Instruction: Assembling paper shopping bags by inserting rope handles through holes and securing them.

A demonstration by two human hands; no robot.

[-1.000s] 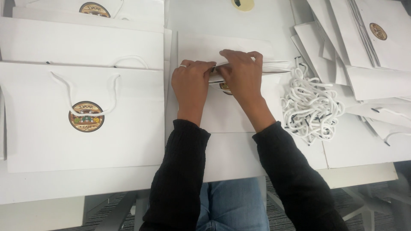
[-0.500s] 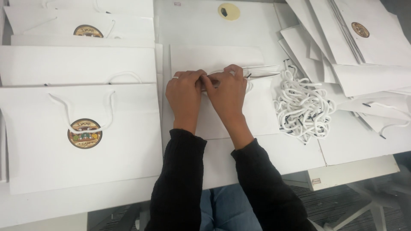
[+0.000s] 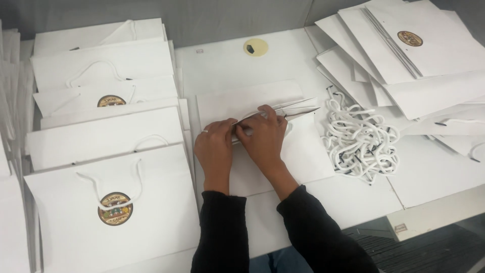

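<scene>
Looks like a packing or assembly bench in a small workshop or shop back room. White work table against a grey wall at 12 o'clock. Overlapping row of finished white paper gift bags with rope handles and round seals from 9 to 7 o'clock. Loose stack of flat bags at 2 o'clock. Heap of cut white cord handles at 3 o'clock. Many identical items, batch handwork, no home furnishings visible. Dark ribbed floor mat at 5 o'clock.
</scene>
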